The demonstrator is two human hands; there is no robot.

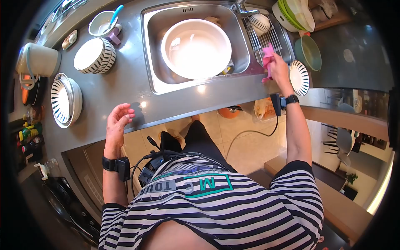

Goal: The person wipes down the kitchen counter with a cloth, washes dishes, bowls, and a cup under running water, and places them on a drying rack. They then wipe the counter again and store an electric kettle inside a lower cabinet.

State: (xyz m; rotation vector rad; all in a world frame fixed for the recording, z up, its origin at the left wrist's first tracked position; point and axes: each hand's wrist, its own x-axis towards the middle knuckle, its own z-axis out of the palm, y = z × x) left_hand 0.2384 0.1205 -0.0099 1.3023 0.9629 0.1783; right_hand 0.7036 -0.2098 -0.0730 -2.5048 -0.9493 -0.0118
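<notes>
the right hand (280,71) pinches a pink cloth (268,51) at the near end of the rack (255,38), just beside a striped bowl (299,78). the left hand (119,120), loosely curled, hovers by the counter's (125,79) front edge.

Right hand (278,70): fingers closed on pink cloth (268,53), near wire rack (263,41).
Left hand (118,121): fingers loosely curled, near counter (125,85) front edge.
Sink (152,66): large white basin (167,48) inside.
Right of sink: striped bowl (298,78), green basin (307,53).
Left of sink: stacked striped bowls (106,60).
</notes>
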